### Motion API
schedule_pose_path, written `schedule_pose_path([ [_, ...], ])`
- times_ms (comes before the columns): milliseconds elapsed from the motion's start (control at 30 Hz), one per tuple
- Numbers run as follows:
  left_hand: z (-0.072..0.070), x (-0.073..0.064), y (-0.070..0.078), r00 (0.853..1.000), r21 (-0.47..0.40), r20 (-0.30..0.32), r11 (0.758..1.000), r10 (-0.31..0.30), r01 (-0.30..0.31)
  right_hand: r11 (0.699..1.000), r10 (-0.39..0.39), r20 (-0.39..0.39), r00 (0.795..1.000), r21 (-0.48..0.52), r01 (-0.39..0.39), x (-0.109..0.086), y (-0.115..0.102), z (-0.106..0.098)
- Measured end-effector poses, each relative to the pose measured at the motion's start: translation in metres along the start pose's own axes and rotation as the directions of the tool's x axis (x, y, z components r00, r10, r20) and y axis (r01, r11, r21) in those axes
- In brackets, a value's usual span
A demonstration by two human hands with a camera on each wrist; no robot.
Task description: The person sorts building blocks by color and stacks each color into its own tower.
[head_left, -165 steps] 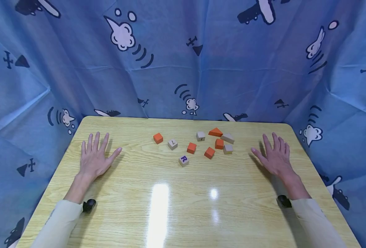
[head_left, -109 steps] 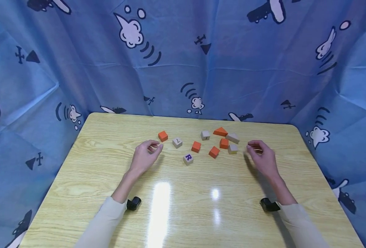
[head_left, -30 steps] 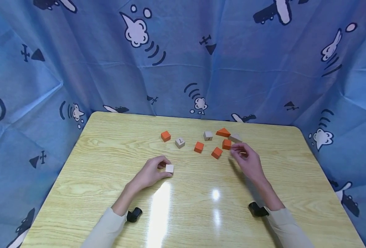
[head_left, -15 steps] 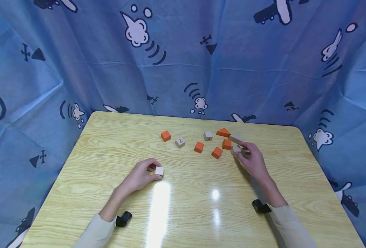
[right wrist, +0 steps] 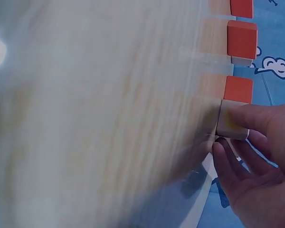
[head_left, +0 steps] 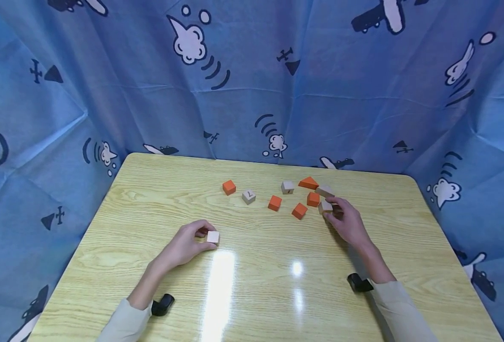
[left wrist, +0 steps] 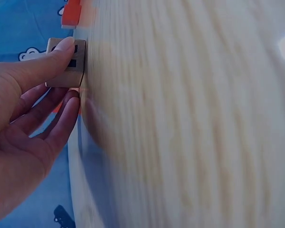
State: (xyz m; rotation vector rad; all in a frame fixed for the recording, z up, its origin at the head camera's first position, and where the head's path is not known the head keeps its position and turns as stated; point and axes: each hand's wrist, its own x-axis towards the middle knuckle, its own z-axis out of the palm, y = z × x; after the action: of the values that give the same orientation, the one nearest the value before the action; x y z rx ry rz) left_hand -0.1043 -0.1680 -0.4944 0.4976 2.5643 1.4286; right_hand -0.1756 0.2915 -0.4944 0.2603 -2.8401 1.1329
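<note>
My left hand (head_left: pixel 185 247) pinches a pale wooden letter cube (head_left: pixel 213 237) between thumb and fingers, left of the table's middle. In the left wrist view, the thumb covers part of the dark mark on that wooden cube (left wrist: pixel 61 78). At the right end of the cluster, my right hand (head_left: pixel 350 225) pinches a second pale wooden cube (head_left: pixel 325 207). This wooden cube (right wrist: pixel 230 129) sits against an orange cube (right wrist: pixel 238 89) in the right wrist view. A pale wedge block (head_left: pixel 324 191) lies just behind the right fingertips.
Nearby on the wooden table (head_left: pixel 260 294) lie an orange triangle block (head_left: pixel 308 183), a pale marked cube (head_left: pixel 287 187) and several orange cubes, one at the left (head_left: pixel 229 187). Another pale marked cube (head_left: pixel 248 196) stands beside it. A blue patterned curtain (head_left: pixel 243 95) surrounds the back and sides.
Both hands began spread on the table. The left took the cube marked R and carried it left; the right moved in from the right and now grips the other pale cube.
</note>
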Motion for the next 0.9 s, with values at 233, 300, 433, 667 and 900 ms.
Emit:
schedule_pose_path([
  [233, -0.003, -0.001, -0.001, 1.0, -0.039, -0.006, 0.999, -0.02, 0.019, 0.998, 0.059, 0.027, 0.998, 0.01, -0.059, 0.0, -0.001, -0.003],
  [300, -0.003, -0.001, -0.002, 1.0, -0.044, -0.004, 0.999, -0.02, 0.02, 0.998, 0.066, 0.025, 0.997, 0.01, -0.067, 0.0, -0.001, -0.003],
  [433, -0.003, -0.001, -0.002, 1.0, -0.053, 0.0, 0.998, -0.015, 0.015, 0.997, 0.075, 0.014, 0.997, 0.007, -0.076, -0.001, -0.001, -0.003],
  [667, -0.004, 0.0, -0.001, 1.0, -0.056, 0.002, 0.998, -0.025, 0.025, 0.993, 0.097, 0.023, 0.995, 0.059, -0.098, -0.006, -0.006, -0.005],
  [900, -0.005, 0.0, 0.0, 1.0, -0.059, 0.003, 0.998, -0.027, 0.027, 0.985, 0.08, 0.022, 0.997, 0.154, -0.082, -0.013, -0.017, -0.006],
])
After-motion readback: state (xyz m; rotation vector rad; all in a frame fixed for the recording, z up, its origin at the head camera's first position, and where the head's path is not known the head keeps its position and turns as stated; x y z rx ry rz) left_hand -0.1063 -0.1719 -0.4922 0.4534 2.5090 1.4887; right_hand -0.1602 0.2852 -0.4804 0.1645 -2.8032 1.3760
